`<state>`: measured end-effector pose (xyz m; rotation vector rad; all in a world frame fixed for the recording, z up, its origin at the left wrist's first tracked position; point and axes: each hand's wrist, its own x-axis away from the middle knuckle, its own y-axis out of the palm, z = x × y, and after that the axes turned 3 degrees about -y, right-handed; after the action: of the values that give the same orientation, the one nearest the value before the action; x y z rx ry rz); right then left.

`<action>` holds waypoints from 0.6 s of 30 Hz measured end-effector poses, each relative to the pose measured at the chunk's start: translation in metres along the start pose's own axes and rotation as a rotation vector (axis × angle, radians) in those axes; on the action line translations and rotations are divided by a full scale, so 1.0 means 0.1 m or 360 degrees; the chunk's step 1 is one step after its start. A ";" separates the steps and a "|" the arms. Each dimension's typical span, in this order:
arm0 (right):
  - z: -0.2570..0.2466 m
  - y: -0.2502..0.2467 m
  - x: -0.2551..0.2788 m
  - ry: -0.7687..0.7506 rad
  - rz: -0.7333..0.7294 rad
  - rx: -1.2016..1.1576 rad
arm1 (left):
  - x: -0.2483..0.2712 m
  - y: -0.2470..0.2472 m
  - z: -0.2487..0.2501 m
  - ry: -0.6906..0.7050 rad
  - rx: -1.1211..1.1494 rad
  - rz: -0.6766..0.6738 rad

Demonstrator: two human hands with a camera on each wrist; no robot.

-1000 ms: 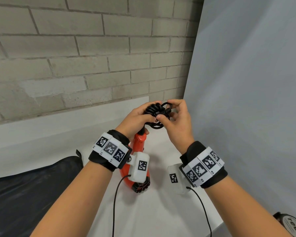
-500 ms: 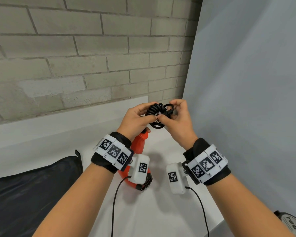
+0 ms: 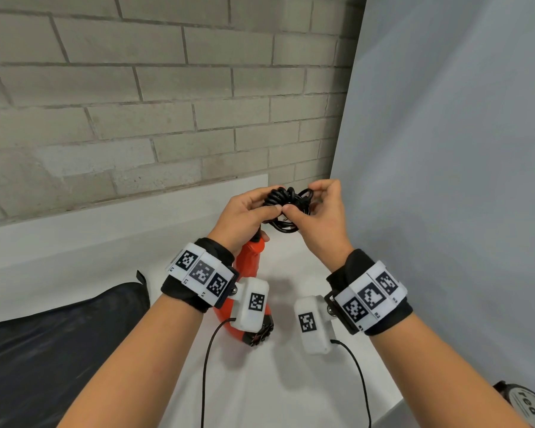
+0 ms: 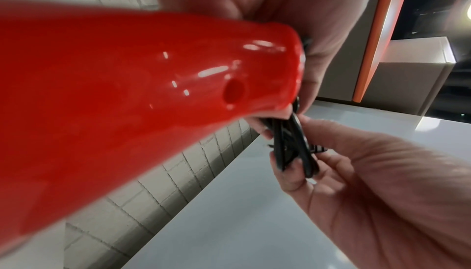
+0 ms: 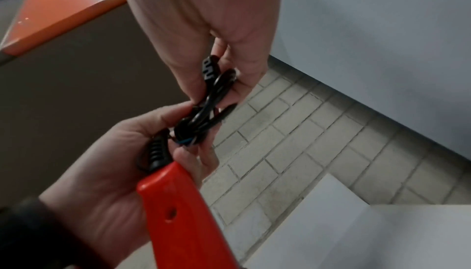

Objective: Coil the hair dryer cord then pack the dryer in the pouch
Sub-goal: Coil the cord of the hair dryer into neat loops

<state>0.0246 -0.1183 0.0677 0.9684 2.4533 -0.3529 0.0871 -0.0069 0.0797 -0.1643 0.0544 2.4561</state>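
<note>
A red hair dryer (image 3: 251,263) hangs below my hands, its handle end up and its black grille low near the white table (image 3: 291,381). Its black cord (image 3: 286,200) is bunched into a small coil above the handle. My left hand (image 3: 247,214) grips the coil and the handle's top (image 5: 175,202). My right hand (image 3: 318,211) pinches the coil's loops (image 5: 216,88) from the right side. In the left wrist view the red handle (image 4: 127,92) fills the left half, with the black cord (image 4: 293,148) between both hands. A black pouch (image 3: 44,350) lies at lower left.
A grey brick wall (image 3: 136,103) stands behind the table and a pale grey panel (image 3: 460,180) closes the right side. A round black-and-white object (image 3: 531,409) sits at the lower right corner. Thin sensor cables (image 3: 207,366) trail from my wrists.
Both hands stay close together at the coil; the fingers have shifted slightly around the loops. The dryer hangs in nearly the same place.
</note>
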 end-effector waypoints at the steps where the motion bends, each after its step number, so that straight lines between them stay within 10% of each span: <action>1: -0.01 0.00 -0.01 0.0009 -0.0013 0.0001 | 0.00 0.00 0.00 0.0005 0.0012 0.0001; 18: 0.01 0.01 0.07 -0.0121 0.0111 0.0187 | 0.03 0.06 0.00 0.0094 -0.0028 -0.0093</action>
<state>0.0214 -0.1136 0.0627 1.0661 2.3457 -0.5054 0.0810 -0.0101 0.0790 -0.2427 0.0534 2.3940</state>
